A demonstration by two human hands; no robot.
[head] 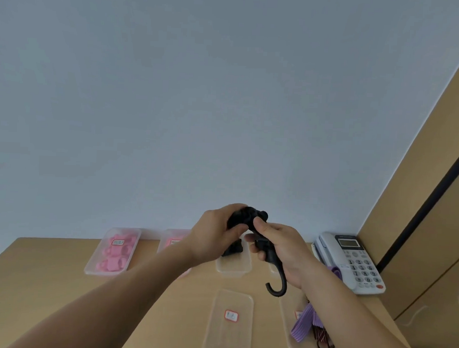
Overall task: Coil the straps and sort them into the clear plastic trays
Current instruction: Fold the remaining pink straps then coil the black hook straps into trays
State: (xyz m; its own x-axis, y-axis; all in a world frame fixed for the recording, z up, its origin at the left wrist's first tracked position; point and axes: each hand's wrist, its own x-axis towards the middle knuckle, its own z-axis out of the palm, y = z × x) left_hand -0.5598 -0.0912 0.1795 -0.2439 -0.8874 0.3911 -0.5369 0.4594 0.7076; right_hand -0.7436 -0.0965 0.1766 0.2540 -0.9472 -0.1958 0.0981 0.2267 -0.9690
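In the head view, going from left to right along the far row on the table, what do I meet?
Tray of pink straps → second tray with pink straps → tray with black straps → telephone.

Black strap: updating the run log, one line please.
left hand grips black strap coil | right hand holds its hooked tail | above clear trays

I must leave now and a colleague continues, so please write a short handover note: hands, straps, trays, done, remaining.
Left hand grips the coiled part of the black strap; right hand holds its loose tail, hook hanging below.
Done: pink coils in the far-left tray; one black coil in the far middle tray.
Left: finish this coil and tray it. Purple strap and dark red strap lie uncoiled over the near right tray. Near middle tray looks empty.
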